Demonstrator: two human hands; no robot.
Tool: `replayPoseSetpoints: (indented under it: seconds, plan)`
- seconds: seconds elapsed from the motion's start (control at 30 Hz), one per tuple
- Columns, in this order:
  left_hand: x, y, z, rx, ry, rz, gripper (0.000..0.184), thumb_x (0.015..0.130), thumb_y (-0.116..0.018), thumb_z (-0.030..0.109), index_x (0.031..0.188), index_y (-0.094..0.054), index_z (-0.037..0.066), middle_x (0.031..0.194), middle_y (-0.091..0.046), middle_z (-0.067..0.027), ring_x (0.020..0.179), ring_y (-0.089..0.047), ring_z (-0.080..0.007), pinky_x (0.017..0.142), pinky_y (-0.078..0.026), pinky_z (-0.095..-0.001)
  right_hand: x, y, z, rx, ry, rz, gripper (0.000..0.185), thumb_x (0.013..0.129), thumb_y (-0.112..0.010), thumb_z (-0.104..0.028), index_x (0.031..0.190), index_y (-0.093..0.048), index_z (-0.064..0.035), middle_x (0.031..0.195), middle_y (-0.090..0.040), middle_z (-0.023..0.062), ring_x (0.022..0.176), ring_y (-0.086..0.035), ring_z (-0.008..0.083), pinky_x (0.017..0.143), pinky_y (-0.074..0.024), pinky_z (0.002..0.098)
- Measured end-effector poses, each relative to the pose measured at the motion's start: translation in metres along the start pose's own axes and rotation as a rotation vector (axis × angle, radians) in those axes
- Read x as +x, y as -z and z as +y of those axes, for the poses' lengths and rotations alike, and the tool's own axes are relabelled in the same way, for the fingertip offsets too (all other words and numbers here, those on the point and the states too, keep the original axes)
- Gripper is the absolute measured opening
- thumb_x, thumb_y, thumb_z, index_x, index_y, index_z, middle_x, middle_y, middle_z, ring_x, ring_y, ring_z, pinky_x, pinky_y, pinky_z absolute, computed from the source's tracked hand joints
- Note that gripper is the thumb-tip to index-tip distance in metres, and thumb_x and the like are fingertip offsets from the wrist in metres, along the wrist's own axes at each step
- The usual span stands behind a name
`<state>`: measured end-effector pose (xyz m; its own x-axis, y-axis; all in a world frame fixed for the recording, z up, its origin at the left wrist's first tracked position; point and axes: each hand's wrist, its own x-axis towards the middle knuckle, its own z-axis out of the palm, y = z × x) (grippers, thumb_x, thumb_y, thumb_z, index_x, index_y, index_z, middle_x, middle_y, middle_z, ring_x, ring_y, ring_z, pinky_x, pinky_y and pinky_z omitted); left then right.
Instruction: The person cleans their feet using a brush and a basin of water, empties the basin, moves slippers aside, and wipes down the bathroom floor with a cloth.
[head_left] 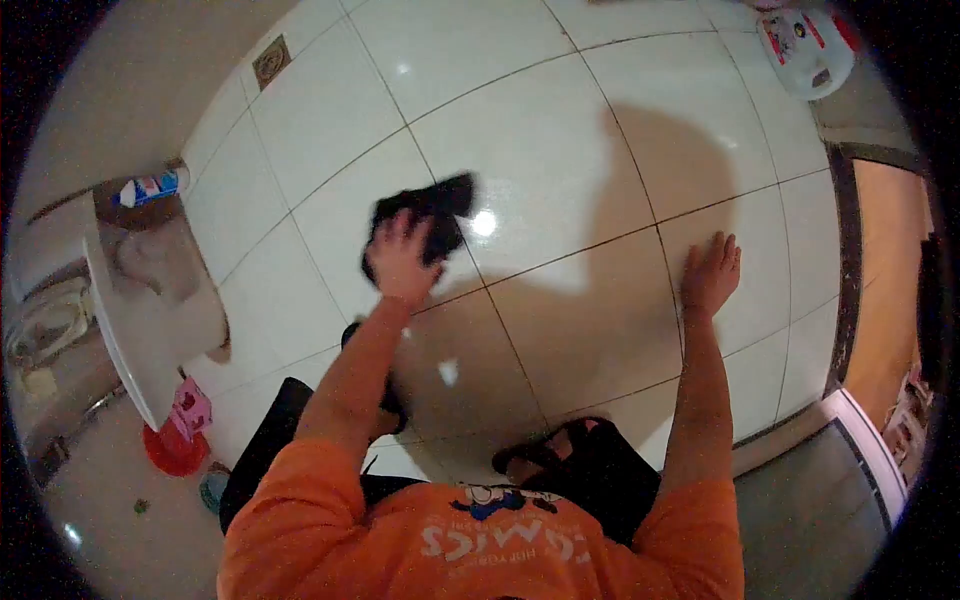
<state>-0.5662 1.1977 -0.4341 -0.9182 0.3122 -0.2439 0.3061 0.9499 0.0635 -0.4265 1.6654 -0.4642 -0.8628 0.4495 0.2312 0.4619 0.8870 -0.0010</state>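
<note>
Under my left hand (403,262) is a bunched black cloth (432,205) on the white tiled floor (510,130). The fingers of that hand are bent over the cloth and hold it against the tiles; both are slightly blurred. Further right, my right hand (712,277) is held out low over or on the floor, its fingers stretched out with nothing in them. I cannot tell whether its palm touches the tiles. The floor near the cloth looks shiny.
A toilet (140,310) stands at the left, with a blue and white bottle (150,188) behind it. Near its base are a red basin (177,452) and a pink item (190,408). A floor drain (271,62) lies far left, a white jug (805,50) far right, a doorway (885,290) at the right.
</note>
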Motion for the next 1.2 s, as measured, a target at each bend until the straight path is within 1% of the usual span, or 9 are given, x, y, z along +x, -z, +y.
replayPoseSetpoints:
  seconds: [0.1, 0.23, 0.37, 0.5, 0.7, 0.83, 0.9, 1.03, 1.2]
  plan:
    - [-0.036, -0.029, -0.100, 0.078, 0.277, 0.190, 0.065, 0.074, -0.072, 0.039, 0.132, -0.050, 0.019, 0.140, -0.039, -0.0149, 0.120, -0.042, -0.0415, 0.102, -0.036, -0.0483, 0.000, 0.002, 0.001, 0.024, 0.014, 0.054, 0.050, 0.083, -0.066, -0.031, 0.125, -0.054, -0.0049, 0.130, -0.052, 0.0201, 0.119, -0.047, 0.0433, 0.099, -0.0391, 0.0516]
    - [-0.047, -0.018, -0.085, -0.090, 0.492, 0.085, 0.056, 0.075, -0.073, 0.031, 0.126, -0.055, 0.015, 0.132, -0.048, -0.0185, 0.117, -0.045, -0.0394, 0.098, -0.040, -0.0487, 0.000, 0.002, 0.001, 0.052, 0.060, 0.078, 0.048, 0.084, -0.065, -0.028, 0.124, -0.054, -0.0038, 0.129, -0.052, 0.0209, 0.119, -0.047, 0.0418, 0.100, -0.0388, 0.0507]
    - [-0.045, 0.015, 0.083, -0.349, -0.073, 0.285, 0.057, 0.057, -0.071, 0.012, 0.113, -0.060, 0.013, 0.113, -0.059, -0.0155, 0.091, -0.059, -0.0370, 0.074, -0.049, -0.0494, 0.000, 0.006, -0.002, -0.028, 0.051, -0.007, 0.049, 0.088, -0.060, -0.030, 0.127, -0.051, -0.0017, 0.131, -0.049, 0.0245, 0.119, -0.048, 0.0424, 0.102, -0.0388, 0.0488]
    - [-0.054, -0.012, 0.184, -0.207, -0.334, -0.052, 0.068, 0.069, -0.071, 0.029, 0.133, -0.049, 0.025, 0.150, -0.030, -0.0071, 0.131, -0.033, -0.0343, 0.098, -0.030, -0.0624, -0.001, 0.006, -0.009, -0.060, -0.037, -0.120, 0.049, 0.085, -0.065, -0.028, 0.126, -0.053, -0.0038, 0.133, -0.050, 0.0206, 0.122, -0.047, 0.0410, 0.101, -0.0386, 0.0508]
    - [-0.070, 0.016, 0.077, -0.064, -0.070, -0.381, 0.082, 0.063, -0.079, 0.041, 0.136, -0.045, 0.026, 0.152, -0.024, -0.0058, 0.135, -0.026, -0.0365, 0.100, -0.030, -0.0618, -0.001, -0.004, 0.000, -0.051, 0.073, 0.003, 0.047, 0.085, -0.064, -0.028, 0.124, -0.054, -0.0027, 0.130, -0.053, 0.0207, 0.118, -0.050, 0.0409, 0.100, -0.0403, 0.0486]
    - [-0.110, -0.038, -0.062, -0.069, 0.232, 0.082, 0.077, 0.072, -0.073, 0.046, 0.139, -0.041, 0.027, 0.152, -0.021, -0.0107, 0.134, -0.025, -0.0433, 0.102, -0.029, -0.0638, 0.002, 0.005, -0.008, -0.049, 0.090, -0.011, 0.044, 0.087, -0.062, -0.026, 0.123, -0.053, -0.0013, 0.125, -0.056, 0.0220, 0.115, -0.053, 0.0409, 0.101, -0.0404, 0.0477]
    - [-0.104, -0.031, -0.062, -0.096, 0.359, -0.006, 0.077, 0.076, -0.069, 0.050, 0.142, -0.036, 0.027, 0.153, -0.019, -0.0127, 0.134, -0.024, -0.0457, 0.102, -0.028, -0.0649, -0.005, 0.002, -0.004, -0.049, 0.111, -0.059, 0.044, 0.088, -0.061, -0.026, 0.123, -0.053, -0.0004, 0.124, -0.056, 0.0230, 0.114, -0.053, 0.0417, 0.100, -0.0405, 0.0481]
    - [-0.079, -0.009, 0.006, -0.038, 0.185, -0.226, 0.079, 0.077, -0.056, 0.066, 0.143, -0.037, 0.027, 0.154, -0.017, -0.0166, 0.135, -0.019, -0.0504, 0.102, -0.023, -0.0691, -0.003, -0.011, -0.009, -0.089, 0.078, -0.087, 0.051, 0.091, -0.056, -0.029, 0.132, -0.044, -0.0020, 0.130, -0.049, 0.0253, 0.118, -0.048, 0.0404, 0.101, -0.0395, 0.0457]
    - [-0.091, -0.018, 0.057, -0.204, -0.131, -0.128, 0.078, 0.074, -0.069, 0.052, 0.142, -0.036, 0.033, 0.154, -0.018, -0.0116, 0.138, -0.018, -0.0452, 0.102, -0.016, -0.0724, 0.004, -0.015, 0.025, -0.267, 0.302, -0.141, 0.046, 0.092, -0.053, -0.030, 0.127, -0.051, -0.0004, 0.130, -0.049, 0.0268, 0.117, -0.049, 0.0411, 0.100, -0.0402, 0.0451]
